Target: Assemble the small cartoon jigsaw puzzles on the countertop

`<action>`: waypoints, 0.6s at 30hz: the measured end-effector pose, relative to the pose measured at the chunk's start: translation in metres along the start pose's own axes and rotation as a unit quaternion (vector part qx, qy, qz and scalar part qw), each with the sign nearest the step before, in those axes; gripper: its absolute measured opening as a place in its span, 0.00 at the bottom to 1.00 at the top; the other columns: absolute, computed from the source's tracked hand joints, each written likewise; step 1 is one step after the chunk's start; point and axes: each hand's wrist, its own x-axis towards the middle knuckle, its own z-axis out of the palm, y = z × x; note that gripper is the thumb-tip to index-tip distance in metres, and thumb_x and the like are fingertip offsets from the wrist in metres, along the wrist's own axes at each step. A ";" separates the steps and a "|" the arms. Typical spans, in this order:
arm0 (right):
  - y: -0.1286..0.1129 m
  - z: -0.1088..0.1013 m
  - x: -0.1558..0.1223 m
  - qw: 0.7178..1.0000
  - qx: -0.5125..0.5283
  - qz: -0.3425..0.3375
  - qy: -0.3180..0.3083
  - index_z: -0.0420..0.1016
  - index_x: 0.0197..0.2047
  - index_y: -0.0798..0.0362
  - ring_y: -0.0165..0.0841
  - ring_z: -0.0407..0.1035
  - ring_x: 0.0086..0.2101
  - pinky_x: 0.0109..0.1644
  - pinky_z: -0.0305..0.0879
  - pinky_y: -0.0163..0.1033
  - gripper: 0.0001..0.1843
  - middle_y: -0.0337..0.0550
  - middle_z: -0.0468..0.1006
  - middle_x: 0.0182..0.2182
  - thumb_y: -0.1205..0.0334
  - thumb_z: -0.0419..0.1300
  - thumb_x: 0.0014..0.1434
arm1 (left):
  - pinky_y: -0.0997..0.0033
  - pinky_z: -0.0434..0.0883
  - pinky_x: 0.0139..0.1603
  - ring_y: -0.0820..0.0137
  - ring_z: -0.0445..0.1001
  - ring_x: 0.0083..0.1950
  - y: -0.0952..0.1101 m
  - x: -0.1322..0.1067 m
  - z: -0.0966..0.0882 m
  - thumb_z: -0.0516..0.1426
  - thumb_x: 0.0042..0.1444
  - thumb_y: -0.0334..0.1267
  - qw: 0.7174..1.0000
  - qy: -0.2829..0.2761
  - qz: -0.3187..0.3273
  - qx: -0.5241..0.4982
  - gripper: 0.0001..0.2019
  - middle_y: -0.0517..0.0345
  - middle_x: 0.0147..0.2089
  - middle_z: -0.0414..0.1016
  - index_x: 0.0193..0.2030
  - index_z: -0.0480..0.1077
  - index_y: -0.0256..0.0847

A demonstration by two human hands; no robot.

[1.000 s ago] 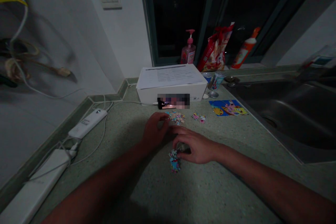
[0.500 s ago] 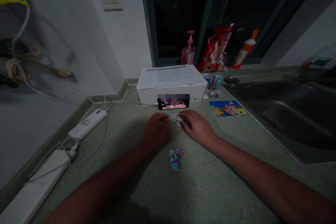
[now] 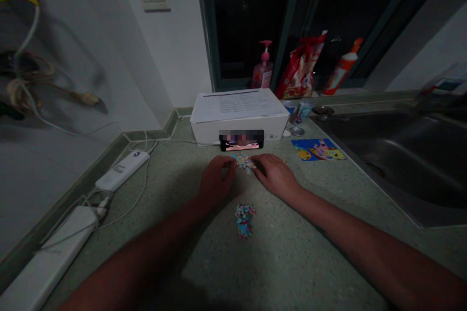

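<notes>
Drawn off the lower blue-and-pink jigsaw heap (image 3: 244,221), the right hand (image 3: 275,176) joins the left hand (image 3: 216,181) at the upper pastel jigsaw heap (image 3: 243,163). Both curl narrowly, any held piece unclear; picking needs fingertip pinches.

The speckled green stone bench (image 3: 292,257) carries a white cardboard box (image 3: 239,131), a long white power strip (image 3: 47,257), a blue cartoon picture card (image 3: 317,149) and two small heaps of multicoloured jigsaw pieces (image 3: 244,221).

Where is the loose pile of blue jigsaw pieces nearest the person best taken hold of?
Probably at its edge, a piece at a time: the blue jigsaw pieces lie flat and low in a narrow strip on the speckled countertop, so a fingertip pinch suits them. The right hand could come from the pile's right side.
</notes>
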 end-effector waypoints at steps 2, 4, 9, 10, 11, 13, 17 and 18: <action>0.001 0.001 0.000 1.000 0.001 0.006 0.002 0.78 0.57 0.55 0.49 0.76 0.51 0.59 0.71 0.56 0.17 0.55 0.83 0.49 0.64 0.58 0.68 | 0.61 0.77 0.51 0.65 0.80 0.45 0.000 0.000 0.000 0.58 0.65 0.32 1.000 -0.001 -0.003 0.002 0.06 0.54 0.44 0.81 0.46 0.75 0.42; 0.002 0.001 -0.001 1.000 0.003 0.008 0.003 0.78 0.57 0.55 0.49 0.77 0.51 0.58 0.71 0.56 0.17 0.55 0.83 0.49 0.63 0.58 0.68 | 0.62 0.77 0.51 0.65 0.80 0.45 0.000 0.000 0.000 0.57 0.65 0.33 1.000 0.001 -0.002 0.004 0.06 0.54 0.44 0.81 0.46 0.75 0.42; 0.002 0.001 -0.001 1.000 0.007 0.006 0.010 0.78 0.58 0.54 0.49 0.76 0.51 0.59 0.71 0.56 0.18 0.55 0.83 0.50 0.63 0.58 0.68 | 0.61 0.77 0.51 0.65 0.80 0.44 -0.002 0.000 0.001 0.58 0.65 0.33 1.000 0.000 0.009 0.002 0.06 0.54 0.44 0.81 0.46 0.75 0.42; 0.002 0.001 -0.001 1.000 0.008 0.005 0.010 0.78 0.58 0.54 0.49 0.76 0.51 0.58 0.71 0.57 0.18 0.55 0.83 0.49 0.63 0.58 0.67 | 0.61 0.77 0.51 0.65 0.80 0.44 -0.002 0.000 0.001 0.58 0.65 0.33 1.000 -0.001 0.009 0.002 0.06 0.54 0.44 0.81 0.46 0.75 0.43; 0.002 0.000 -0.001 1.000 0.010 0.004 0.009 0.78 0.57 0.53 0.49 0.76 0.51 0.58 0.71 0.57 0.18 0.55 0.83 0.49 0.63 0.58 0.67 | 0.62 0.77 0.51 0.65 0.80 0.44 -0.002 0.000 0.001 0.57 0.65 0.33 1.000 -0.002 0.008 0.002 0.05 0.54 0.44 0.81 0.46 0.75 0.43; 0.001 0.000 -0.001 1.000 0.011 0.004 0.008 0.79 0.57 0.53 0.49 0.76 0.50 0.57 0.71 0.57 0.18 0.54 0.83 0.48 0.64 0.58 0.67 | 0.61 0.78 0.51 0.65 0.80 0.45 -0.001 0.000 0.000 0.57 0.66 0.34 1.000 0.000 0.003 0.002 0.05 0.54 0.44 0.81 0.45 0.75 0.43; 0.001 0.000 -0.001 1.000 0.009 0.004 0.003 0.79 0.57 0.52 0.48 0.76 0.50 0.58 0.71 0.56 0.17 0.53 0.84 0.48 0.64 0.57 0.68 | 0.61 0.78 0.51 0.65 0.80 0.45 -0.001 -0.001 0.001 0.57 0.66 0.34 1.000 -0.003 -0.001 0.002 0.05 0.54 0.44 0.81 0.46 0.75 0.43; 0.001 0.000 -0.001 1.000 0.009 0.004 0.003 0.79 0.57 0.52 0.48 0.76 0.51 0.58 0.71 0.56 0.17 0.53 0.83 0.48 0.64 0.57 0.68 | 0.61 0.77 0.51 0.65 0.80 0.44 -0.001 -0.001 0.001 0.57 0.65 0.34 1.000 -0.003 0.001 0.001 0.05 0.54 0.44 0.81 0.46 0.75 0.43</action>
